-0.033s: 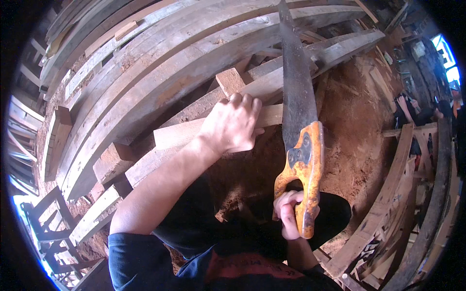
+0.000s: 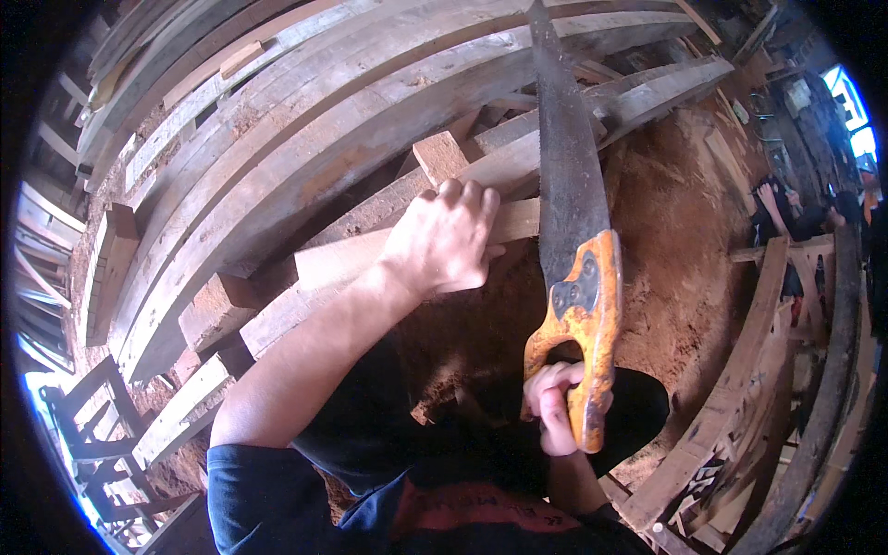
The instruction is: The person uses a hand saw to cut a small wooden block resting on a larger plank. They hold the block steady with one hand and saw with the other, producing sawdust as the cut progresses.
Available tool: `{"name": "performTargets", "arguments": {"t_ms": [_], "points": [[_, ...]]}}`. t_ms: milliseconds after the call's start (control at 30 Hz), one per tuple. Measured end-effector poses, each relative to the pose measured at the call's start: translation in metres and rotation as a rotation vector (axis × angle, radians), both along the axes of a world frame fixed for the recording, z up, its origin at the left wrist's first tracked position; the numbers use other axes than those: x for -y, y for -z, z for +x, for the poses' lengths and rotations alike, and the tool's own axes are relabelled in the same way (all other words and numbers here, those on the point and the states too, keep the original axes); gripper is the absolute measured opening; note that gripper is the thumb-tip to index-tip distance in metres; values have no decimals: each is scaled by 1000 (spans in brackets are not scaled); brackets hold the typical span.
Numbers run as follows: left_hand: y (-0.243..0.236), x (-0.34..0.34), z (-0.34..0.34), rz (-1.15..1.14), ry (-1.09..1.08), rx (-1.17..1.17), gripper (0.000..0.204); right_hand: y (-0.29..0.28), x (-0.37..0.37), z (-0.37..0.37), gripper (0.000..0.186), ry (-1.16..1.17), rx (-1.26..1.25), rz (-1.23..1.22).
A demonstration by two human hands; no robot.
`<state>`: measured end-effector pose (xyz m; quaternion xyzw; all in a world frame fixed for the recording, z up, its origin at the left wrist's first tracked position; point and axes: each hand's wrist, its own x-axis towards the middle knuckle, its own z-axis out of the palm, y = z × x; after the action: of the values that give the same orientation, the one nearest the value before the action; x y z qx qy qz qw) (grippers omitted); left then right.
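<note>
My right hand (image 2: 553,407) is wrapped around the yellow, worn handle of a handsaw (image 2: 572,166). Its wide dark blade points away from me, teeth toward the left, beside the right end of a pale wooden piece (image 2: 342,257). Whether the teeth touch the wood I cannot tell. My left hand (image 2: 444,231) is closed over that piece, knuckles up, the thumb side toward the saw; the fingertips are hidden. Beneath and behind the piece run long timber beams (image 2: 504,165), and a short block (image 2: 440,155) sticks up just beyond my knuckles.
Long timbers (image 2: 342,139) lie stacked across the far side. Several block ends (image 2: 217,310) stand at the left. Reddish-brown sawdust (image 2: 684,231) covers the ground right of the saw. Curved planks (image 2: 731,398) pile up at the right, and another person (image 2: 772,199) is near the right rim.
The saw's handle has shifted very slightly to the right and away from me. My left hand stays in place on the wood.
</note>
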<state>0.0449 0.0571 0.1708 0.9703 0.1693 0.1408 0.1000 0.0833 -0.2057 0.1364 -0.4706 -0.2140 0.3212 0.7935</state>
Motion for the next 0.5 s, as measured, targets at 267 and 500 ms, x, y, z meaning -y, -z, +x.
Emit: {"name": "performTargets", "arguments": {"t_ms": [267, 500], "points": [[-1, -3, 3, 71, -65, -74, 55, -79, -18, 49, 21, -166, 173, 138], [4, -23, 5, 38, -106, -3, 52, -71, 5, 91, 26, -145, 375, 133]]}}
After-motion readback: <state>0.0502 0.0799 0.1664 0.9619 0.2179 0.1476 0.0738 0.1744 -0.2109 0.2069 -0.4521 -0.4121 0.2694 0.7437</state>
